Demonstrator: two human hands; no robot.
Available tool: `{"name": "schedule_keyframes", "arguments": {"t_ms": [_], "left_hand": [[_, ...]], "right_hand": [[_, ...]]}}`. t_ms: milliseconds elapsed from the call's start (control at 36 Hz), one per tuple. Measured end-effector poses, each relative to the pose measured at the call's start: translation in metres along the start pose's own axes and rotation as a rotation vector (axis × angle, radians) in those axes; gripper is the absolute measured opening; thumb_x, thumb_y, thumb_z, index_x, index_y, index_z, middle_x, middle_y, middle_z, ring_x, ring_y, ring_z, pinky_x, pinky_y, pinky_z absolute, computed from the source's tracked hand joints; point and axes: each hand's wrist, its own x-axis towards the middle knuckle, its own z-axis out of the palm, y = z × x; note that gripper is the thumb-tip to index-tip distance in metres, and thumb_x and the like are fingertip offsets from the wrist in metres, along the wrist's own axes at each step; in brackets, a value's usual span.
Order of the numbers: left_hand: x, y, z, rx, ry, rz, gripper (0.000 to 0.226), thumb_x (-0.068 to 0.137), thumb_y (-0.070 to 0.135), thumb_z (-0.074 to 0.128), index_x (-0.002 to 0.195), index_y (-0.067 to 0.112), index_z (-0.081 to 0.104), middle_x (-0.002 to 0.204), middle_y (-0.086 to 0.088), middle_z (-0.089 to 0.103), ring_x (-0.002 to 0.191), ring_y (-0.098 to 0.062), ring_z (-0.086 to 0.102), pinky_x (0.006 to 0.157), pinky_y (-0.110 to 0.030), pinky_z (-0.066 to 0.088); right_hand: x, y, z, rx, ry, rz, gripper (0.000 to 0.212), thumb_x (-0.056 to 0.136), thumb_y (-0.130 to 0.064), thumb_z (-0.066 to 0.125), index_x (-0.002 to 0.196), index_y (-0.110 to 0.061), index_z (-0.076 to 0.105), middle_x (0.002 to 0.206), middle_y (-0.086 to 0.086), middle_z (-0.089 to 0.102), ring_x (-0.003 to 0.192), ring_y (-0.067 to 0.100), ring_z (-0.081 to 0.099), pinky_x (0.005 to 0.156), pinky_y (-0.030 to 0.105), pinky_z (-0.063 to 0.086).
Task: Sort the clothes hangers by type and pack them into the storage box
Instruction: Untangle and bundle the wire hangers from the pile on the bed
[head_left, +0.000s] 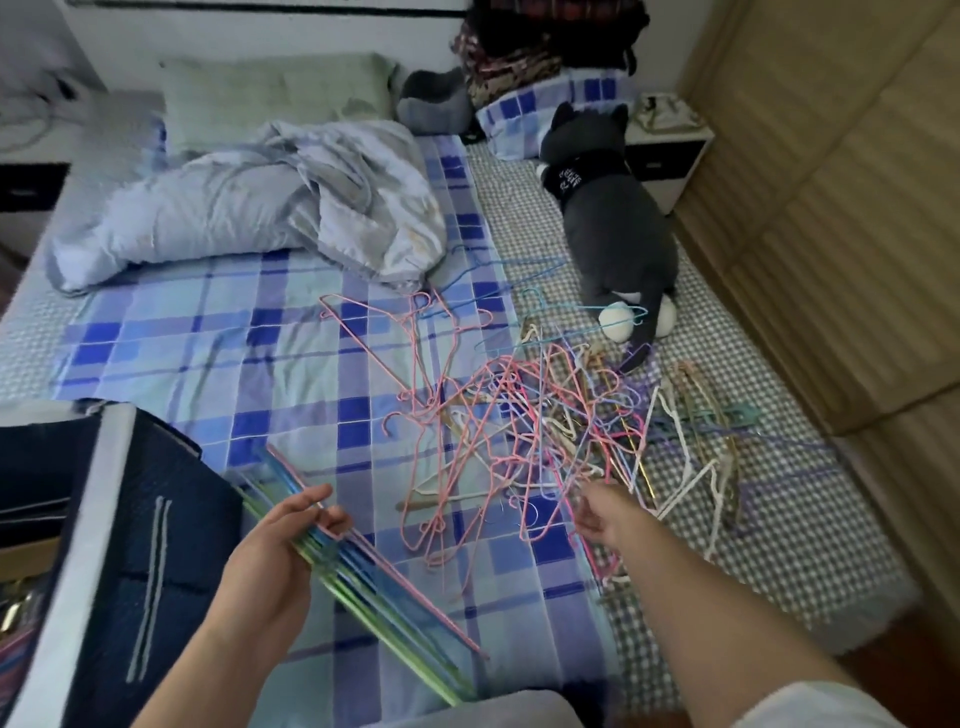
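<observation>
Hangers everywhere! We clutch a stacked bundle of hangers, green, blue and pink, in our left hand, fingers curled round the bars with the thumb on top. Just beyond that grip, to its left, sits the dark blue storage box, its pale rim near our wrist. To the right of the bundle, our right hand reaches into the tangled pile of wire hangers on the checked bedsheet; its fingers are buried among the wires, so we cannot tell whether they have closed on one. Past the pile, well away from both hands, lie a grey plush cat and a crumpled blanket.
</observation>
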Motion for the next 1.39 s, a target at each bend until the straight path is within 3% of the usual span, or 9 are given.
{"name": "schedule_keyframes", "arguments": {"t_ms": [167,333,500,722,861,944,1028,1167,1389], "left_hand": [[0.017,-0.008,0.001,0.082,0.027,-0.005,0.027,0.1,0.001,0.047,0.124,-0.001,0.06,0.083,-0.013,0.062,0.084,-0.029,0.061,0.097,-0.044,0.048],[0.033,-0.018,0.0,0.131,0.095,0.012,0.023,0.1,0.0,0.047,0.118,0.001,0.062,0.078,-0.012,0.063,0.089,-0.031,0.06,0.099,-0.045,0.047],[0.031,-0.019,0.0,0.108,0.141,0.032,0.022,0.1,0.0,0.047,0.113,0.001,0.065,0.082,-0.014,0.065,0.094,-0.034,0.059,0.094,-0.04,0.048],[0.023,-0.013,-0.001,0.023,0.11,0.04,0.026,0.101,0.001,0.045,0.12,-0.002,0.062,0.082,-0.014,0.065,0.089,-0.032,0.061,0.078,-0.032,0.061],[0.016,-0.002,0.003,-0.032,0.047,0.022,0.032,0.101,0.002,0.046,0.13,-0.009,0.055,0.081,-0.013,0.063,0.078,-0.026,0.064,0.095,-0.044,0.05],[0.01,0.007,0.01,-0.041,-0.016,0.024,0.026,0.101,0.003,0.047,0.125,0.0,0.059,0.079,-0.009,0.063,0.075,-0.023,0.064,0.079,-0.037,0.057],[0.002,0.017,0.017,-0.07,-0.075,0.008,0.018,0.102,0.003,0.045,0.115,0.006,0.058,0.079,-0.008,0.06,0.074,-0.021,0.063,0.065,-0.029,0.06],[-0.001,0.03,0.026,-0.019,-0.093,0.016,0.025,0.105,0.01,0.044,0.123,0.006,0.061,0.088,-0.011,0.072,0.087,-0.025,0.067,0.077,-0.038,0.058],[0.005,0.055,0.045,0.027,-0.181,0.036,0.037,0.109,0.033,0.04,0.129,0.008,0.059,0.108,-0.022,0.075,0.102,-0.035,0.069,0.112,-0.055,0.04]], "right_hand": [[0.031,0.01,0.03,-0.382,0.128,-0.102,0.022,0.093,0.0,0.047,0.109,0.003,0.062,0.087,0.023,0.07,0.077,0.034,0.072,0.073,0.046,0.061],[0.063,0.001,0.048,-0.737,0.267,-0.256,0.038,0.098,-0.027,0.054,0.128,-0.005,0.055,0.118,0.017,0.067,0.098,0.035,0.067,0.074,0.036,0.054],[0.076,-0.011,0.05,-0.859,0.275,-0.163,0.027,0.09,-0.007,0.056,0.113,0.0,0.067,0.104,0.018,0.071,0.088,0.034,0.07,0.067,0.034,0.055],[0.03,-0.027,0.049,-0.063,0.183,-0.245,0.019,0.106,-0.02,0.043,0.109,-0.008,0.057,0.095,0.011,0.068,0.074,0.024,0.066,0.064,0.036,0.055],[-0.014,-0.032,0.027,0.374,0.102,-0.331,0.014,0.106,-0.011,0.045,0.103,-0.002,0.054,0.102,0.013,0.068,0.082,0.028,0.071,0.074,0.04,0.061],[-0.045,-0.03,0.013,0.258,0.111,-0.426,0.012,0.105,-0.011,0.047,0.1,-0.006,0.056,0.105,0.006,0.069,0.094,0.027,0.072,0.09,0.054,0.057],[-0.08,-0.024,0.004,0.137,0.077,-0.542,0.018,0.106,-0.016,0.046,0.109,-0.002,0.056,0.108,0.004,0.067,0.099,0.022,0.068,0.088,0.04,0.057],[-0.127,-0.011,-0.001,0.122,-0.065,-0.638,0.014,0.101,-0.011,0.055,0.113,-0.017,0.06,0.12,-0.009,0.065,0.11,0.011,0.062,0.086,0.03,0.049],[-0.159,0.002,0.016,0.261,-0.38,-0.603,0.07,0.081,0.033,0.032,0.122,-0.017,0.058,0.128,-0.005,0.065,0.122,0.019,0.062,0.104,0.049,0.048]]}}
